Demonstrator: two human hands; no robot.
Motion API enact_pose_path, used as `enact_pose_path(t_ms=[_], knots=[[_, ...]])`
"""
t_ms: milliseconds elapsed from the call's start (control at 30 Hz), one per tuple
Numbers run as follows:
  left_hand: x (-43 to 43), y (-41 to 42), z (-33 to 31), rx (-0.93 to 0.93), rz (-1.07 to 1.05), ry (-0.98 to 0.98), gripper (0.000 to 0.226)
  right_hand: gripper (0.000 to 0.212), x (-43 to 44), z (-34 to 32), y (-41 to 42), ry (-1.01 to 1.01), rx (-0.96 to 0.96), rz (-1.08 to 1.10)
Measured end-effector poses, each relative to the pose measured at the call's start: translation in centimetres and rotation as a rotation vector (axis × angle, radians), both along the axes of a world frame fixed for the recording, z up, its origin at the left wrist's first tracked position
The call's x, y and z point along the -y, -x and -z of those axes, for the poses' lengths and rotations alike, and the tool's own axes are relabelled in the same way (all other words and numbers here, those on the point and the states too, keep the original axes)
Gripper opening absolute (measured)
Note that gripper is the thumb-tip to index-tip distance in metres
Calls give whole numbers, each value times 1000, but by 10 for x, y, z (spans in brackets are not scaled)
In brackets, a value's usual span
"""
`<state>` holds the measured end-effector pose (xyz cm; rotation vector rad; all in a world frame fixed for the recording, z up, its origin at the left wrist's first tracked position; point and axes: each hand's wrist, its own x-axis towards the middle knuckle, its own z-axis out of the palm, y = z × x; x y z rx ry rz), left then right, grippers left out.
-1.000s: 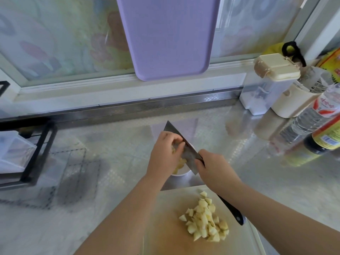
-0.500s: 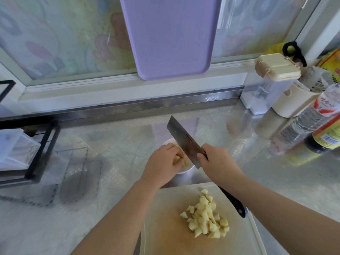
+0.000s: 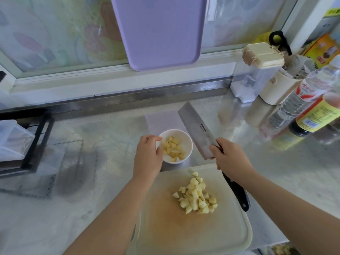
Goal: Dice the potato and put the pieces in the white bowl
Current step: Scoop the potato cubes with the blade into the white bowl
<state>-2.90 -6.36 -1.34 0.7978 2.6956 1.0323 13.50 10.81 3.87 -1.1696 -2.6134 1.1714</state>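
On a pale cutting board (image 3: pixel 184 232), a heap of diced potato (image 3: pixel 196 196) is left waiting, while a smaller share lies in the white bowl (image 3: pixel 184 138) just beyond the board's far edge. The left hand (image 3: pixel 147 157) is held at the bowl's near rim, fingers curled; whether anything is pinched cannot be told. A cleaver (image 3: pixel 197 129) is gripped by the right hand (image 3: pixel 230 160), blade raised beside the bowl. The bowl could be tipped by a careless blade, or cubes scattered over the counter (image 3: pixel 110 129).

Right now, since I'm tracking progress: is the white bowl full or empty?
Partly filled. The white bowl holds a shallow layer of potato pieces, white wall showing above; a larger pile lies on the cutting board.
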Motion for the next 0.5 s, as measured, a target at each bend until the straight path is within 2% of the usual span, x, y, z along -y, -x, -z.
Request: enact_pose_path(t_ms=[67,133,233,300,367,500], knots=[[7,-26,-7,-80,22,-99,24,25,-3,3,-18,24,11,58],[15,-63,-5,-96,160,-142,23,26,-4,10,-39,56,42,94],[26,-114,15,-84,368,-20,43,28,1,26,-76,113,108,114],[25,-135,31,-125,397,134,72,27,7,36,-99,143,145,112],[18,-147,42,-157,361,269,89,27,14,48,-115,161,183,99],[0,-152,56,-181,325,277,87,24,25,68,-129,177,211,65]])
